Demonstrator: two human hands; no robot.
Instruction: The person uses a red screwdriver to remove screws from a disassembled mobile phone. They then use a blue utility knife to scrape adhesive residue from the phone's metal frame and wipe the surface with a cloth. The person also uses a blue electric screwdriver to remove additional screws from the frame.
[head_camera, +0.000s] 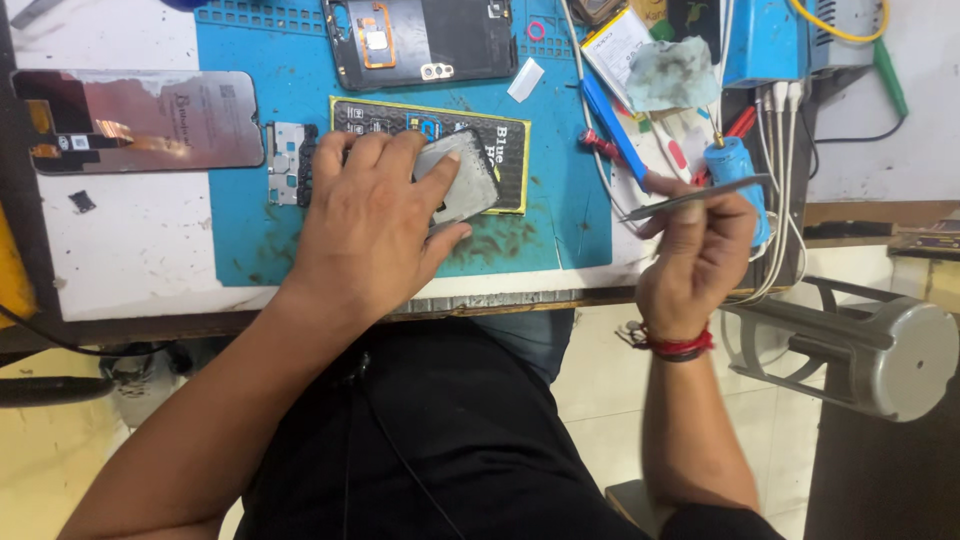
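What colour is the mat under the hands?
Blue, smudged dark in places; the work mat shows best in the head view.

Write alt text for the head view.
A left hand presses a flat grey rectangular phone part onto a blue work mat, while the right hand holds thin metal tweezers beside it.

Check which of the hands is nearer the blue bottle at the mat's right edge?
Right. The right hand with the tweezers sits just below-left of the blue bottle; the left hand is across the mat, pressing the grey part.
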